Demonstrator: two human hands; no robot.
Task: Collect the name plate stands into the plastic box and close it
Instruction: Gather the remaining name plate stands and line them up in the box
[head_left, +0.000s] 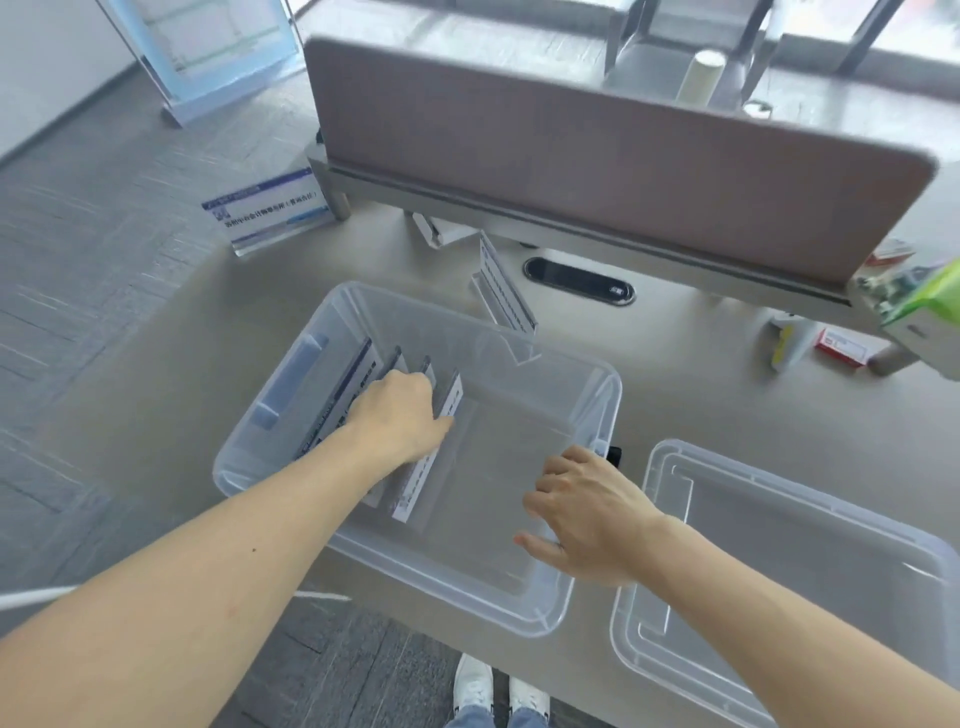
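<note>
Left grip (402, 413) rests closed on stands (428, 457) inside the box (587, 395). Right grip (582, 512), fingers curled and empty, hovers over it; lid (779, 582) lies beside.

Desk divider (597, 156), paper cup (701, 78) (behind), red box (844, 347)

Clear, glossy plastic box (550, 603) and matching lid (779, 597); transparent acrylic name plate stands (426, 467) with printed paper inserts; smooth matt beige desk (727, 374); matt cloth-covered divider (597, 171); ribbed grey carpet (78, 260).
</note>
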